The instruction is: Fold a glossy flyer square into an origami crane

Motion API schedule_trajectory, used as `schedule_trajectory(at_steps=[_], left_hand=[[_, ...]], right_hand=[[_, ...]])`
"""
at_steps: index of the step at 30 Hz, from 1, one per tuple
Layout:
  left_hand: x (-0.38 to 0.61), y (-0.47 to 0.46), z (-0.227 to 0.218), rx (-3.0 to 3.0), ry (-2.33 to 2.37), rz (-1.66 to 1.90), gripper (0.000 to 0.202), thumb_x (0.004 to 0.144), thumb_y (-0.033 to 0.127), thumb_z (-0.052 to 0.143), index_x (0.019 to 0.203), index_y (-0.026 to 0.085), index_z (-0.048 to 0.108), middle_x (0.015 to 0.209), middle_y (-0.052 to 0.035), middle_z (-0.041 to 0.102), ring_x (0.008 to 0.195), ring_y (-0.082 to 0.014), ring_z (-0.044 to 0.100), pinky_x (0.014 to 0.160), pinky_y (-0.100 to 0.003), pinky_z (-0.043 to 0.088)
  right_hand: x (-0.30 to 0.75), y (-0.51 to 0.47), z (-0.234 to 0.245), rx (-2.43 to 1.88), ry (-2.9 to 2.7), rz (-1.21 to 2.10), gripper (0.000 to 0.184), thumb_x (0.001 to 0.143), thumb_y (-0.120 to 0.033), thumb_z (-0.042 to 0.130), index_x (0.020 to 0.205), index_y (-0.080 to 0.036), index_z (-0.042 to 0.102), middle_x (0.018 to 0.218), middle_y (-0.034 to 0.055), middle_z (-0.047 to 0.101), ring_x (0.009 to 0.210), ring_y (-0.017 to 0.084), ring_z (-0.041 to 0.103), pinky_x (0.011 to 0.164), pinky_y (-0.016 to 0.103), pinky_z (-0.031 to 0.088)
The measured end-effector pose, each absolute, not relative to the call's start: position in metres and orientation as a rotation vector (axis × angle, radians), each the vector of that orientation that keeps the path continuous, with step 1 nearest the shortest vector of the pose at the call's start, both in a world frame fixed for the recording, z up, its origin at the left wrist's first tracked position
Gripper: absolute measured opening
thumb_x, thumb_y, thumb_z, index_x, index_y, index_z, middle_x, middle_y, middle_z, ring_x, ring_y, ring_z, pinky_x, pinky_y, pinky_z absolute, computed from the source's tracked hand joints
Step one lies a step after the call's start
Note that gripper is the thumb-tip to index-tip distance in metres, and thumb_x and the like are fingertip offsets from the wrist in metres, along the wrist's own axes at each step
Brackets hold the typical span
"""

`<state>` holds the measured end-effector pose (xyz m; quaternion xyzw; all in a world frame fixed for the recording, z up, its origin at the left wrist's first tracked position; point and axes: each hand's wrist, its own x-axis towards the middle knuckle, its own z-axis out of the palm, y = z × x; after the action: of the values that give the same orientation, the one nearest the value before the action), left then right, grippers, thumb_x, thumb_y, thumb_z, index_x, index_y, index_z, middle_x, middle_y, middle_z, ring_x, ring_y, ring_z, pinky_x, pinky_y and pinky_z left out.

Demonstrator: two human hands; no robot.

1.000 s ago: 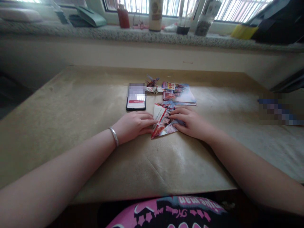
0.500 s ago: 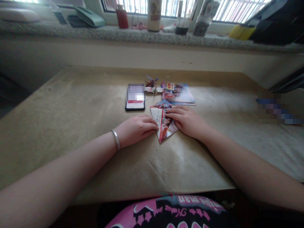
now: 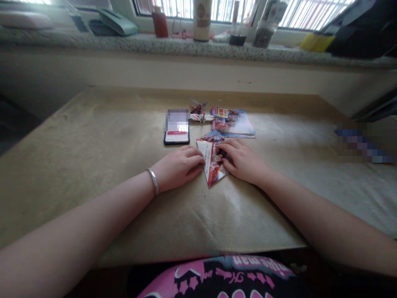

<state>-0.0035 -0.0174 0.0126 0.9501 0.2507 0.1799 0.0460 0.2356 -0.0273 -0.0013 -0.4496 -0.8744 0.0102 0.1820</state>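
Note:
A folded sheet of printed paper (image 3: pixel 214 169), kite-shaped with its sharp point toward me, lies on the table. Its left part is white with small print; a red line runs down the middle beside a colourful picture. My left hand (image 3: pixel 182 167), a silver bangle on its wrist, has its curled fingertips closed at the paper's left edge. On the other side, my right hand (image 3: pixel 240 159) grips the right flap with bent fingers, covering part of it. The thumb tips are hard to make out.
Beyond the paper lie a phone (image 3: pixel 176 136) with its screen lit, folded paper figures (image 3: pixel 200 111), and a stack of printed sheets (image 3: pixel 238 122). A blurred blue item (image 3: pixel 359 142) is at the right. Bottles, including a red one (image 3: pixel 159 22), line the windowsill (image 3: pixel 173 45).
My right hand has shifted slightly, its thumb drawn in on the right flap, and less of that flap shows. The left fingers have curled a little more at the left edge.

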Motion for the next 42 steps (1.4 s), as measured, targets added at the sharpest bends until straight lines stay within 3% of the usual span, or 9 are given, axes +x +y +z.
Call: schedule_trajectory(at_steps=[3,10,16,23,28,32,37,42], left_hand=[[-0.004,-0.017,0.013,2.933,0.795,0.56,0.022,0.091,0.024,0.048,0.098,0.014,0.065,0.103,-0.0106,0.065,0.101,-0.0205,0.059,0.092,-0.036,0.05],[-0.005,-0.019,0.015,3.017,0.851,0.515,0.025,0.093,0.026,0.045,0.094,0.016,0.067,0.099,-0.0077,0.067,0.087,-0.0194,0.062,0.077,-0.032,0.052],[-0.007,-0.017,0.016,3.039,0.844,0.491,0.022,0.091,0.027,0.046,0.095,0.016,0.065,0.1,-0.0077,0.067,0.087,-0.0184,0.062,0.078,-0.03,0.051],[-0.009,-0.014,0.012,3.001,0.85,0.471,0.022,0.091,0.029,0.047,0.097,0.019,0.065,0.1,-0.006,0.066,0.088,-0.0166,0.064,0.074,-0.025,0.05],[-0.01,-0.013,0.008,2.956,0.858,0.47,0.02,0.091,0.03,0.047,0.099,0.019,0.061,0.101,-0.0054,0.064,0.085,-0.0171,0.063,0.073,-0.028,0.052],[-0.012,-0.013,0.007,2.91,0.849,0.578,0.024,0.089,0.028,0.051,0.109,0.016,0.054,0.109,-0.0086,0.058,0.094,-0.0179,0.06,0.083,-0.03,0.053],[-0.013,-0.013,0.005,2.961,0.814,0.782,0.05,0.085,0.02,0.055,0.132,0.015,0.04,0.127,-0.0137,0.045,0.119,-0.0224,0.049,0.101,-0.037,0.048],[-0.012,-0.015,0.01,3.156,0.929,0.813,0.033,0.084,0.018,0.055,0.117,0.017,0.059,0.127,-0.0134,0.049,0.115,-0.0264,0.051,0.099,-0.044,0.049]], right_hand=[[0.235,-0.026,-0.001,-1.291,-2.455,0.03,0.037,0.084,-0.02,0.048,0.118,-0.014,0.061,0.122,0.0144,0.059,0.113,0.028,0.051,0.098,0.045,0.043],[0.232,-0.029,0.003,-1.323,-2.534,-0.027,0.042,0.087,-0.021,0.044,0.125,-0.019,0.059,0.124,0.0126,0.057,0.113,0.029,0.049,0.098,0.046,0.042],[0.23,-0.029,0.0,-1.437,-2.418,-0.055,0.044,0.086,-0.024,0.045,0.125,-0.01,0.057,0.122,0.0168,0.057,0.111,0.031,0.05,0.1,0.046,0.042],[0.23,-0.026,0.001,-1.443,-2.501,-0.116,0.045,0.088,-0.028,0.044,0.131,-0.023,0.056,0.125,0.0121,0.056,0.108,0.031,0.049,0.095,0.047,0.042],[0.23,-0.027,0.002,-1.418,-2.549,-0.111,0.047,0.089,-0.029,0.043,0.136,-0.026,0.051,0.128,0.0108,0.054,0.111,0.031,0.047,0.095,0.048,0.04],[0.229,-0.029,0.001,-1.238,-2.606,-0.075,0.053,0.089,-0.02,0.043,0.141,-0.023,0.044,0.126,0.0109,0.055,0.109,0.027,0.047,0.096,0.044,0.041],[0.229,-0.03,0.002,-1.024,-2.653,-0.026,0.05,0.089,-0.017,0.043,0.138,-0.027,0.048,0.123,0.0082,0.056,0.108,0.025,0.048,0.096,0.043,0.042],[0.231,-0.03,0.002,-0.995,-2.632,0.011,0.045,0.089,-0.018,0.045,0.133,-0.027,0.055,0.122,0.0077,0.058,0.108,0.025,0.048,0.094,0.045,0.044]])
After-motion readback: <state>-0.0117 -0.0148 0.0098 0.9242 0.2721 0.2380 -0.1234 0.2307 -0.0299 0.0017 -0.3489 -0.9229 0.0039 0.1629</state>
